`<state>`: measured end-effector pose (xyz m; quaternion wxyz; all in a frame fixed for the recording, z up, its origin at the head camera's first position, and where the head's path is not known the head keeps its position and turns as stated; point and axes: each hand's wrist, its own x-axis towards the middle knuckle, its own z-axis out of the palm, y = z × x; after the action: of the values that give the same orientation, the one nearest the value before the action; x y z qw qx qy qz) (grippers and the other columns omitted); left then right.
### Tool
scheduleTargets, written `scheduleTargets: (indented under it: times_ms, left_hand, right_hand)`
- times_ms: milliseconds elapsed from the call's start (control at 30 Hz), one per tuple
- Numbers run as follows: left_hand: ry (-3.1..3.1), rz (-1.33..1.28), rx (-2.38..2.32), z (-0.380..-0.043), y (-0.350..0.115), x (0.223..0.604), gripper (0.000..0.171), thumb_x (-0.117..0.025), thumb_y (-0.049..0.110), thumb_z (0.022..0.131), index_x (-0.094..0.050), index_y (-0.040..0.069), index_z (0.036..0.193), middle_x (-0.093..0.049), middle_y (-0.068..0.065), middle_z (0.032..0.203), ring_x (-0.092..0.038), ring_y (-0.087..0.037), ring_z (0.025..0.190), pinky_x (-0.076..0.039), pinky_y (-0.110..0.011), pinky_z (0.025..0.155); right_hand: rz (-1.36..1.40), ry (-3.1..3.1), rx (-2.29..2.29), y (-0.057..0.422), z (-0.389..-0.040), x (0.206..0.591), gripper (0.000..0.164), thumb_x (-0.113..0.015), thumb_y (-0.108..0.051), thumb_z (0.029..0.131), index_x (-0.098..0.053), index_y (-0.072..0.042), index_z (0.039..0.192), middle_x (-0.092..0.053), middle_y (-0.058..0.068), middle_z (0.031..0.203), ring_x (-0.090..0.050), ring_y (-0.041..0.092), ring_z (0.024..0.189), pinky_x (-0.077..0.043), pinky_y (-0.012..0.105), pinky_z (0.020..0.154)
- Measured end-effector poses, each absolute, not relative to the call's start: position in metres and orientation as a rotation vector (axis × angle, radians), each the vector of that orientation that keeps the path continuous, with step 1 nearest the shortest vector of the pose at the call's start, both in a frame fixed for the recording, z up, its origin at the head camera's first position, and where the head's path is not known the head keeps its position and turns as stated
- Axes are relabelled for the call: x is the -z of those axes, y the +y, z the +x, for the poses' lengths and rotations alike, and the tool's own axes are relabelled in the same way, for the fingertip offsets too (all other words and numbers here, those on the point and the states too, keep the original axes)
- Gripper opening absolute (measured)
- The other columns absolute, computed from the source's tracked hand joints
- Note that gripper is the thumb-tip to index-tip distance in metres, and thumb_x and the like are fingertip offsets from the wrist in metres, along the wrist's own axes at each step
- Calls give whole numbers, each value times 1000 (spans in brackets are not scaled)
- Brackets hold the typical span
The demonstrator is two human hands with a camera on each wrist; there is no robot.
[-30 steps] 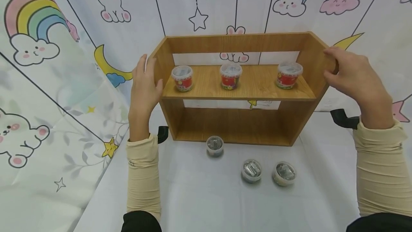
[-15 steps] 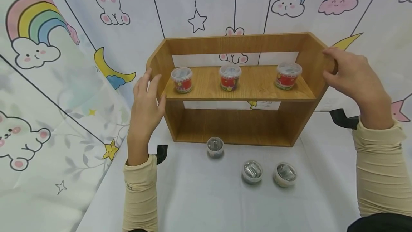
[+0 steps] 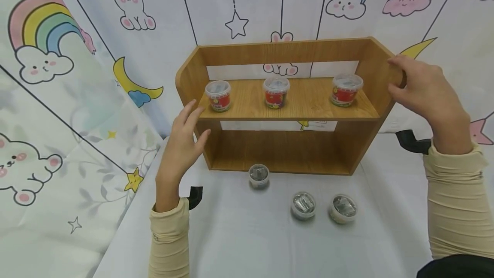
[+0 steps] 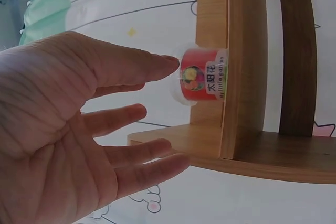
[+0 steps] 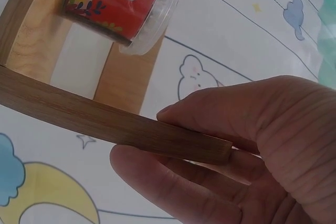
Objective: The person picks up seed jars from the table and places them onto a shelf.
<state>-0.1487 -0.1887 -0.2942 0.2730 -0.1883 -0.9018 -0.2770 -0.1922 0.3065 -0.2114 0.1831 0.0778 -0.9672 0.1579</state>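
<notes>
1. Two-tier light-brown wooden shelf [image 3: 285,151]: stands at the centre of the head view on a white-covered table [image 3: 247,243], before a pale backdrop cloth [image 3: 88,110] printed with rainbows, rabbits and stars.
2. Left hand [image 3: 183,145]: left of centre, in front of the shelf's left side panel; fingers and thumb spread, gripping nothing. Contact with the panel cannot be told.
3. Right hand [image 3: 432,87]: right of centre, pinching the edge of the right side panel between thumb and fingers, as the right wrist view shows.
4. Three clear-lidded plastic cups with red labels, left [image 3: 218,97], middle [image 3: 276,94] and right [image 3: 346,91]: upright and well apart on the upper tier.
5. Three small round tubs with silvery tops, left [image 3: 259,176], middle [image 3: 303,206] and right [image 3: 343,209]: at lower centre, on the table.
</notes>
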Motion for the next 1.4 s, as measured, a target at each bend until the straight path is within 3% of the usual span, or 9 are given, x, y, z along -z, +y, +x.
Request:
scheduleTargets:
  times_ms: [700, 767, 833, 933, 1000, 1067, 1233, 1400]
  left_hand:
    - [-2592, -710, 871, -141, -187, 335, 57, -76, 7, 86, -53, 5, 138, -37, -11, 153, -40, -31, 136, -42, -48, 105]
    - [-2617, -727, 902, -141, -187, 341, 57, -76, 8, 87, -53, 7, 138, -36, -10, 153, -57, -29, 116, -52, -42, 93]
    - [-2641, -746, 941, -141, -186, 346, 57, -77, 8, 87, -53, 8, 139, -36, -10, 154, -61, -27, 99, -56, -36, 77]
    - [-2665, -774, 1005, -143, -186, 355, 56, -77, 7, 86, -54, 9, 138, -36, -9, 154, -62, -27, 97, -54, -34, 66]
    - [-2670, -794, 1035, -144, -186, 361, 55, -77, 6, 86, -55, 8, 136, -37, -10, 153, -54, -29, 120, -56, -38, 78]
    - [-2676, -816, 1053, -146, -187, 368, 54, -78, 7, 85, -56, 8, 135, -38, -10, 153, -44, -31, 133, -52, -45, 92]
    - [-2712, -868, 1081, -152, -186, 386, 53, -78, 12, 86, -57, 10, 135, -39, -8, 152, -38, -28, 139, -42, -48, 104]
    - [-2764, -870, 1137, -159, -184, 405, 51, -78, 12, 86, -58, 12, 133, -41, -5, 151, -39, -25, 138, -43, -46, 104]
  right_hand:
    - [236, -2710, -431, 306, -193, 212, 58, -52, 5, 89, -36, 9, 145, -42, 36, 139, -51, 59, 102, -46, 69, 78]
    - [229, -2713, -434, 305, -193, 212, 58, -52, 5, 89, -36, 9, 145, -41, 36, 140, -51, 60, 103, -46, 69, 78]
    - [223, -2715, -439, 305, -193, 211, 58, -52, 5, 89, -36, 9, 145, -41, 36, 140, -50, 60, 103, -46, 69, 79]
    - [221, -2714, -443, 305, -193, 211, 58, -52, 5, 89, -36, 9, 145, -42, 37, 139, -50, 60, 103, -46, 69, 78]
    - [220, -2714, -448, 305, -193, 211, 58, -52, 5, 89, -36, 9, 145, -41, 37, 139, -50, 61, 103, -46, 69, 78]
    - [222, -2713, -447, 305, -193, 211, 58, -52, 4, 89, -36, 9, 145, -41, 36, 140, -50, 61, 103, -46, 69, 78]
    - [226, -2704, -424, 306, -193, 211, 58, -52, 4, 90, -36, 9, 145, -38, 34, 145, -50, 61, 104, -46, 69, 79]
    - [214, -2710, -433, 307, -194, 212, 60, -52, 3, 90, -35, 8, 147, -37, 33, 146, -49, 61, 106, -45, 70, 80]
